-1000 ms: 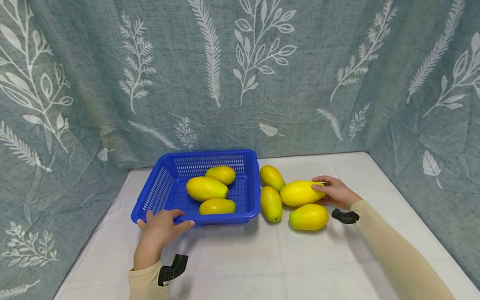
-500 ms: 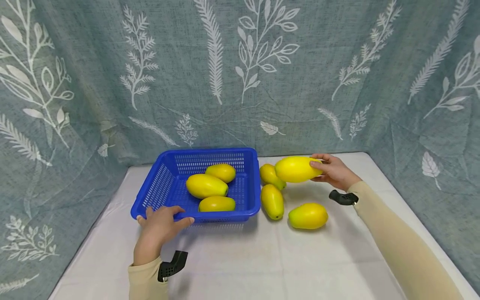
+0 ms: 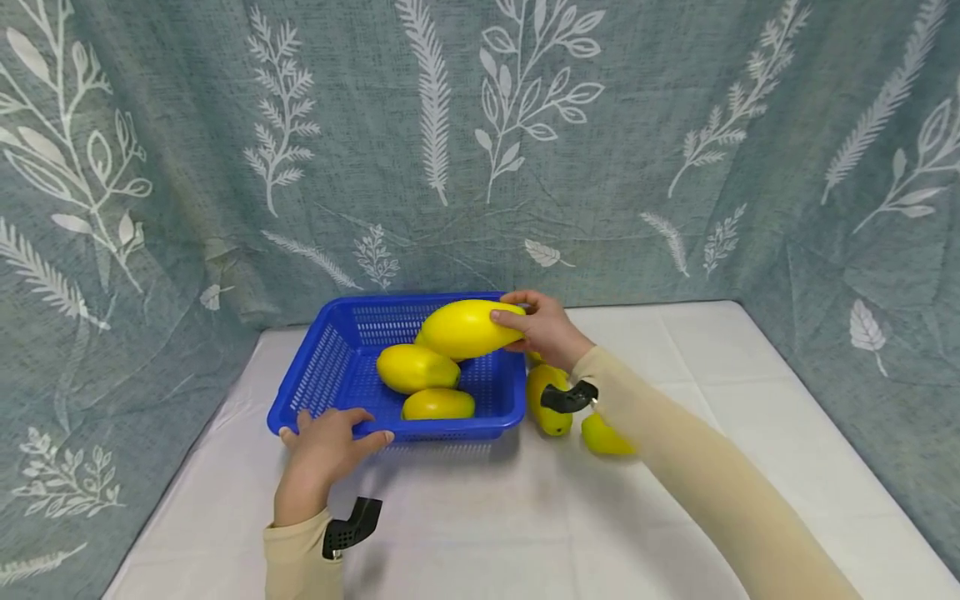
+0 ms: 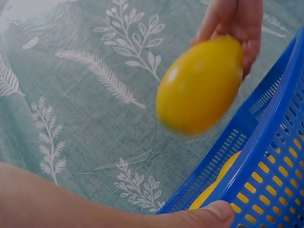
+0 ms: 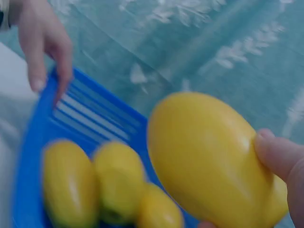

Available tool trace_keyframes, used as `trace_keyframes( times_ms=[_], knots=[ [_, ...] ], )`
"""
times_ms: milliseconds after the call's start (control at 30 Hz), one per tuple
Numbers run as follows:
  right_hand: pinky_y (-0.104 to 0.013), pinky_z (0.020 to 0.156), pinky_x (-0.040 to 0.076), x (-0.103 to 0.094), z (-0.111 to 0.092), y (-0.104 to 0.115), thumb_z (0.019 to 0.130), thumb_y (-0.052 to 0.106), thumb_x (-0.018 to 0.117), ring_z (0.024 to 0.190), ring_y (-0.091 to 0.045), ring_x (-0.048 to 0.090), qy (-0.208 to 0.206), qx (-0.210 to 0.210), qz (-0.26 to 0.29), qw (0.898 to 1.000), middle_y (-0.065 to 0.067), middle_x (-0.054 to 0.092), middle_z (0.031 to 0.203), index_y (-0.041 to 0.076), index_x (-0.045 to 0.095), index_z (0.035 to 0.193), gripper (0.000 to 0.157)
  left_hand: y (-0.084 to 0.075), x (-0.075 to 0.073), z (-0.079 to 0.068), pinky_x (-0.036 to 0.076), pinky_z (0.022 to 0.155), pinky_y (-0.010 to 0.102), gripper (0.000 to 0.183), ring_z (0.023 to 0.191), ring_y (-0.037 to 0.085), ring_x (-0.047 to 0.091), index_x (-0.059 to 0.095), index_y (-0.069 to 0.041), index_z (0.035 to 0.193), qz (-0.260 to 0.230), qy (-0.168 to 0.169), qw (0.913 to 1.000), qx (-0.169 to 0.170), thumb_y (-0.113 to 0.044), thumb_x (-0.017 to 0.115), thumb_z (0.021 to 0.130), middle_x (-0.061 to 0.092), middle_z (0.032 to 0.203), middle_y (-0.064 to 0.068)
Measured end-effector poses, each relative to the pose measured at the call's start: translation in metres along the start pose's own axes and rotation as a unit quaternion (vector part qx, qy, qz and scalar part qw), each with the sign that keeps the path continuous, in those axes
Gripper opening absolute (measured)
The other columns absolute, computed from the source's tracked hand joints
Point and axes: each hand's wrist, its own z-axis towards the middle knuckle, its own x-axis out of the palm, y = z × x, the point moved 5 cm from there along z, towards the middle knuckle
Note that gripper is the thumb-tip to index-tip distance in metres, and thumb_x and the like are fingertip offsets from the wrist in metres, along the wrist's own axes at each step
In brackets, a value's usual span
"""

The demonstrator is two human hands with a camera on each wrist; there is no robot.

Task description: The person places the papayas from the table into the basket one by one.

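The table [image 3: 465, 533] is covered in white cloth, with a grey-green, leaf-printed curtain [image 3: 360, 125] hanging along its back and side edges. Near the back left corner sits a blue basket [image 3: 465, 427], its front rim gripped by the left hand [image 3: 327, 446]. The right hand [image 3: 551, 329] holds a large yellow fruit [image 3: 465, 329] over the basket's back right corner. Three smaller fruits [image 3: 417, 369] lie inside; others [image 3: 553, 425] lie just right of it.
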Motion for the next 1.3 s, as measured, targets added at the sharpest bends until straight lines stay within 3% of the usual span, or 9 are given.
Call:
trace_keyframes(
  times_ms=[200,500,600,933,1300],
  knots=[
    [-0.051,0.100,0.057,0.044,0.000,-0.019,0.097,0.019,0.071,0.105,-0.023,0.066,0.004,0.008,0.011,1.000,-0.015,0.057,0.136,0.008,0.057,0.135,0.042,-0.001,0.001,0.001,0.006,0.103,0.091,0.055,0.135,0.081,0.012,0.066,-0.003,0.132,0.005,-0.001,1.0000,0.001,-0.044,0.068,0.094,0.057,0.140,0.033],
    [-0.051,0.096,0.058,0.069,0.004,-0.044,0.097,0.021,0.071,0.120,-0.031,0.064,0.014,0.022,0.025,0.999,-0.018,0.050,0.147,0.005,0.055,0.135,0.045,-0.004,0.001,0.001,0.007,0.104,0.091,0.054,0.135,0.081,0.014,0.066,-0.004,0.131,0.012,-0.002,0.9999,0.000,-0.044,0.068,0.094,0.057,0.140,0.034],
    [-0.051,0.096,0.058,0.072,0.004,-0.049,0.097,0.022,0.070,0.128,-0.033,0.060,0.024,0.032,0.034,0.999,-0.019,0.042,0.153,0.005,0.051,0.139,0.049,-0.005,0.002,0.001,0.007,0.104,0.090,0.054,0.134,0.081,0.015,0.067,-0.004,0.130,0.012,-0.003,0.9999,0.002,-0.044,0.068,0.093,0.058,0.139,0.034],
    [-0.053,0.100,0.056,0.072,0.002,-0.047,0.096,0.029,0.071,0.134,-0.034,0.057,0.019,0.030,0.006,0.999,-0.017,0.047,0.152,0.009,0.046,0.147,0.060,-0.003,0.002,0.001,0.006,0.103,0.091,0.054,0.135,0.081,0.014,0.067,-0.005,0.130,0.009,-0.002,1.0000,0.000,-0.044,0.068,0.093,0.058,0.140,0.033],
    [-0.047,0.091,0.060,0.060,-0.002,-0.026,0.093,0.034,0.074,0.126,-0.035,0.061,-0.019,0.000,-0.105,0.994,-0.020,0.044,0.156,0.012,0.047,0.150,0.066,0.001,0.000,0.001,0.004,0.103,0.091,0.055,0.135,0.081,0.010,0.066,-0.004,0.132,0.004,0.002,1.0000,-0.003,-0.044,0.067,0.094,0.055,0.142,0.034]
  ],
)
